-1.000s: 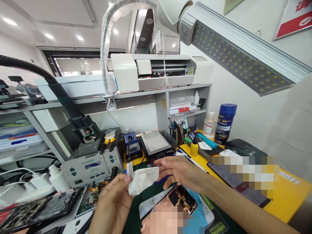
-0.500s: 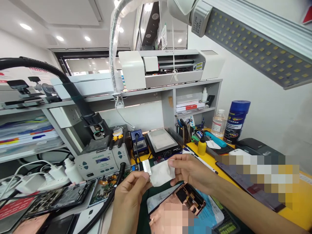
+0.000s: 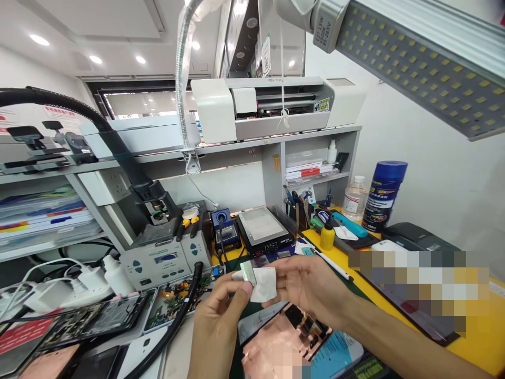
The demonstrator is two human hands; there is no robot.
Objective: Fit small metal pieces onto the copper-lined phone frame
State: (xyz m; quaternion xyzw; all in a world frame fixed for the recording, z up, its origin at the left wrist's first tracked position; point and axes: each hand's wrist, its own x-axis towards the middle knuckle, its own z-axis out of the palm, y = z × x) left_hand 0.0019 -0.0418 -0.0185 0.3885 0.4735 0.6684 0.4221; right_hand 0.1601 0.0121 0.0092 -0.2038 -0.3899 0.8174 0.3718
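Observation:
My left hand [image 3: 226, 313] is closed, thumb on top, on a small flat silvery-green rectangular piece [image 3: 248, 273]. A white wipe [image 3: 264, 285] lies behind and beside that piece. My right hand [image 3: 313, 281] pinches the wipe's right edge; some of its fingertips are hidden behind the cloth. Below both hands rests an opened device with a copper-coloured sheet [image 3: 268, 339] and a dark recess at its upper right corner. A blue and white printed panel [image 3: 335, 352] sits under the device.
Circuit boards fill a tray [image 3: 168, 300] at left, with a black hose [image 3: 173, 337] arching over it. A hot plate [image 3: 263, 229], soldering station [image 3: 225, 231], yellow bottle [image 3: 327, 237] and spray can [image 3: 384, 197] stand behind. An LED lamp [image 3: 426, 68] hangs at upper right.
The wipe, spread between my hands before, is now bunched smaller. My hands have come closer together, and the silvery piece has shifted slightly right, in front of the wipe.

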